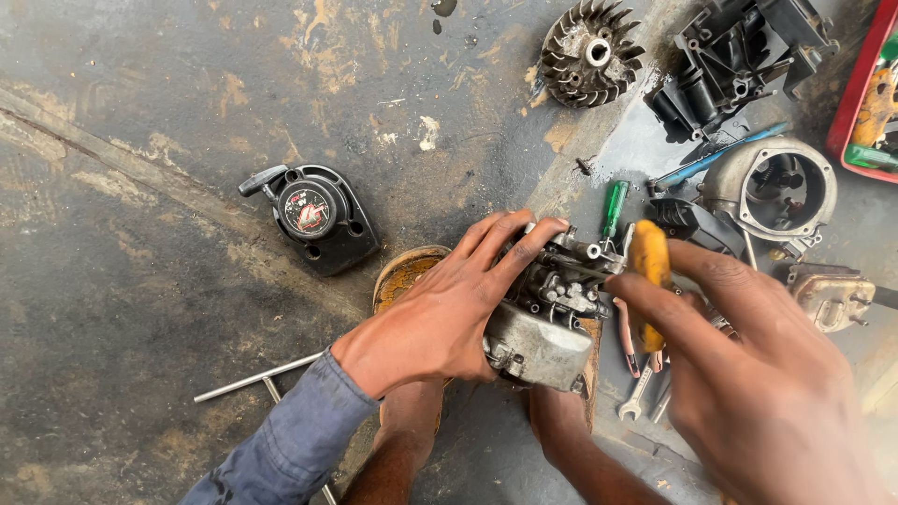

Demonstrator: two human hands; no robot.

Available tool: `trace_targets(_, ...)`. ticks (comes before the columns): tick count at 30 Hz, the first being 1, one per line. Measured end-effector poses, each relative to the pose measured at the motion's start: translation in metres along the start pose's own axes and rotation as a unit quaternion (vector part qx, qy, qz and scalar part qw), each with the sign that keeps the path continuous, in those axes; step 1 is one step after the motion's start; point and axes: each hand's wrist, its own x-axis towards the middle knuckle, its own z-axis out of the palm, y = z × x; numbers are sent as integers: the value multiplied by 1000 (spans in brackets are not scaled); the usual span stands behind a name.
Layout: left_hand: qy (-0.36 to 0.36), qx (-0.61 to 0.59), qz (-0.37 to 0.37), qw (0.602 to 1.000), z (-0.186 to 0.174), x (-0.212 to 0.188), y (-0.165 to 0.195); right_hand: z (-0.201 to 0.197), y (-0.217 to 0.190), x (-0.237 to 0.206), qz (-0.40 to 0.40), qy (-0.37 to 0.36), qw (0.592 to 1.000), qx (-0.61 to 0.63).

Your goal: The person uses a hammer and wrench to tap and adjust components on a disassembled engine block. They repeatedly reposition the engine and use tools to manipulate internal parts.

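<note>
red tray cut off at right edge, engine block partly hidden under left hand

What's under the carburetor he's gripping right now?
Under the carburetor, a rusty round tin shows at its left edge and a spanner lower right. The left hand and carburetor body cover whatever lies directly beneath.

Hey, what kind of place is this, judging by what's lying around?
Probably a small-engine repair spot, working on a stained concrete floor. Signs: a finned flywheel, a recoil starter cover, and the metal carburetor under the left hand.
</note>
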Motion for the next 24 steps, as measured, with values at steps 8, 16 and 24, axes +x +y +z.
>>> trace_targets(8,27,7,68,997,-10,27,24,-14,-1,21,33,-1,997,68)
trace_targets(16,18,-79,52,995,-7,54,21,-10,6,-3,-25,38,998,-35)
trace_targets(24,113,-78,104,985,2,42,18,4,20,-23,74,42,996,-22)
